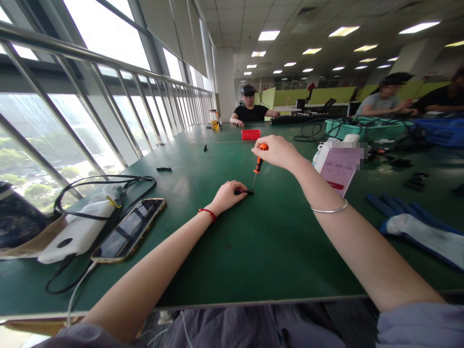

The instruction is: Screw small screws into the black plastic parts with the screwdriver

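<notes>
My right hand [276,151] is closed around the orange-and-black handle of a screwdriver [258,166]. The screwdriver stands nearly upright, and its metal shaft reaches down to a small black part [249,192] on the green table. Whether the tip sits in a screw is too small to tell. My left hand [229,194] rests on the table with its fingers pinching the near end of that black part, hiding some of it. Beyond my hands lies a red tray [251,135].
Left are a phone [129,232], a white power bank [78,232] and looped cables. To the right stand a propped phone with a timer [335,166], a blue-and-white glove [424,232] and a green basket [369,128]. Small black pieces [164,169] lie about. Other people sit farther off.
</notes>
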Available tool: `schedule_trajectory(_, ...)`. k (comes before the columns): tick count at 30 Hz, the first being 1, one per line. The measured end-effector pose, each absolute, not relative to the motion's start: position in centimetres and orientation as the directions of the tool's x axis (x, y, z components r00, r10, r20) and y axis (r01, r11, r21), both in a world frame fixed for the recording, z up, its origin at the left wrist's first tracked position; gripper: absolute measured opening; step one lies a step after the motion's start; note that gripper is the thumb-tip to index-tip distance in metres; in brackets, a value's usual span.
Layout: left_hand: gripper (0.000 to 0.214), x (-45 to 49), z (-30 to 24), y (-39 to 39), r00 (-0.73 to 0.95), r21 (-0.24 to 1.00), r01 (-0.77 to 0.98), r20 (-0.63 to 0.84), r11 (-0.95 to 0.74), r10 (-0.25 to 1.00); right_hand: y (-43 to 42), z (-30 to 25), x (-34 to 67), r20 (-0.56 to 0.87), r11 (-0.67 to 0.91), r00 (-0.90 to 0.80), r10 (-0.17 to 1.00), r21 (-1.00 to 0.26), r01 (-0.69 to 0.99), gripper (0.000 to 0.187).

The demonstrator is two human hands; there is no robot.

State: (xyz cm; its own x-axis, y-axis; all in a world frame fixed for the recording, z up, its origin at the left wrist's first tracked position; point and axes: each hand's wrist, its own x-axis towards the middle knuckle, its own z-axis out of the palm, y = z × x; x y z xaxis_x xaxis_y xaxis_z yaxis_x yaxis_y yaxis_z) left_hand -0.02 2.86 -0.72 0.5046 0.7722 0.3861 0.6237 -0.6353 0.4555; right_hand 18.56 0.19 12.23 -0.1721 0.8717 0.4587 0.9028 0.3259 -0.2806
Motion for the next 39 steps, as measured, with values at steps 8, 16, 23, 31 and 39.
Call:
schedule_trajectory(8, 0.016, 0.04, -0.64, 2.78, 0.498, 0.455, 0.631, 0.383, -0.628, 0.778, 0.3, 12.24, 18.57, 0.42, 0.308, -0.162, 0.893, -0.308, 0.9, 0.038)
schedule_trajectory(16, 0.017, -0.01, -0.75, 2.89, 0.501, 0.452, 0.634, 0.378, -0.627, 0.779, 0.15, 12.23, 18.5, 0.441, 0.323, -0.17, 0.881, -0.298, 0.898, 0.024)
schedule_trajectory(23, 0.017, 0.03, -0.4, 2.62, 0.503, 0.452, 0.639, 0.366, -0.622, 0.783, 0.24, 12.33, 18.59, 0.456, 0.333, -0.169, 0.874, -0.308, 0.891, 0.022)
schedule_trajectory(31, 0.015, 0.11, -0.18, 2.4, 0.501, 0.449, 0.64, 0.372, -0.624, 0.781, 0.43, 12.31, 18.62, 0.397, 0.32, -0.174, 0.901, -0.337, 0.886, 0.032)
schedule_trajectory(39, 0.016, -0.02, -0.45, 2.58, 0.507, 0.438, 0.638, 0.379, -0.633, 0.774, 0.25, 12.36, 18.56, 0.395, 0.306, -0.16, 0.905, -0.343, 0.888, 0.028)
